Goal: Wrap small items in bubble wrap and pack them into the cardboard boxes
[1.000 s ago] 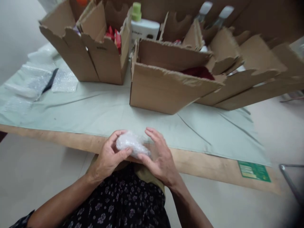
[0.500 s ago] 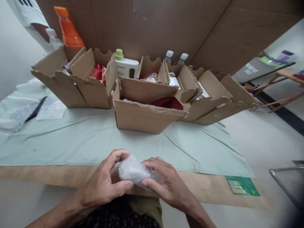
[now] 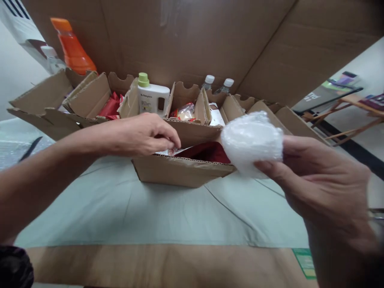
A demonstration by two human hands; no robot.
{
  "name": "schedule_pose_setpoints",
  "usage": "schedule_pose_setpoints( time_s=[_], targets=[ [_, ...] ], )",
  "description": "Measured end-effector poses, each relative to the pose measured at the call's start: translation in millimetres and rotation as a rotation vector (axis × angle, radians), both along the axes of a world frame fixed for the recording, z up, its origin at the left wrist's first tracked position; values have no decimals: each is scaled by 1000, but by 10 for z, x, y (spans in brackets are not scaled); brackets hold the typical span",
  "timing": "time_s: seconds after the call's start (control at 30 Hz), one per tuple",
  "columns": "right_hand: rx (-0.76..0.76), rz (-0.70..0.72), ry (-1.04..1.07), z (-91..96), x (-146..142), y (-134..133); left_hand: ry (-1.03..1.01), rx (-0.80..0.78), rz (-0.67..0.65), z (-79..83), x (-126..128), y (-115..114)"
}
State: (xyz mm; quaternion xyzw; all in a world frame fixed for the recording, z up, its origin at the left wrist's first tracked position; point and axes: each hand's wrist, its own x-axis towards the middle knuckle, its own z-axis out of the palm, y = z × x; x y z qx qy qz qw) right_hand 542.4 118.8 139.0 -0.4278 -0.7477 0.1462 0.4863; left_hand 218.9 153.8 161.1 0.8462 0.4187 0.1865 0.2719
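Observation:
My right hand (image 3: 324, 172) grips a bubble-wrapped bundle (image 3: 252, 144), held up at the right between thumb and fingers. What the wrap encloses does not show. My left hand (image 3: 144, 134) reaches over the front cardboard box (image 3: 180, 172), its fingers bent and drawn together at the opening. Beneath those fingertips lies something whitish and shiny; whether they pinch it is too small to make out. Inside that box, to the right of the fingers, sits a dark red item (image 3: 210, 152).
Behind stand more cardboard boxes (image 3: 87, 98) with red packets and other packages. A white jug with a green cap (image 3: 153, 98), an orange bottle (image 3: 73, 50) and clear bottles (image 3: 228, 85) rise at the back. Pale green cloth (image 3: 168, 216) covers the table.
Both hands have left the table's front edge. The right hand has lifted the bubble-wrapped bundle up and to the right; the left has let go of it and moved to the front box.

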Motion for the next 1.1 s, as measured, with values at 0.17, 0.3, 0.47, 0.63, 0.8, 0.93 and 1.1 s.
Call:
schedule_pose_setpoints(
  time_s=[0.17,0.3,0.47,0.63,0.8,0.93,1.1],
  targets=[
    [-48,95,-83,86,-107,310,150,-402,-284,-105,284,452],
    [-29,183,15,214,-185,378,334,-228,-273,-230,336,443],
    [-97,277,-349,260,-274,506,405,30,-106,-310,168,342],
    [-4,443,-781,226,-536,682,383,35,-131,-295,94,326],
    [-46,418,-1209,122,-953,666,293,47,-85,-314,74,324],
    [-85,476,-1180,-21,-1061,685,246,19,-83,-292,32,267],
    [49,370,-812,188,-526,472,-48,275,44,-102,-70,-261]
  ],
)
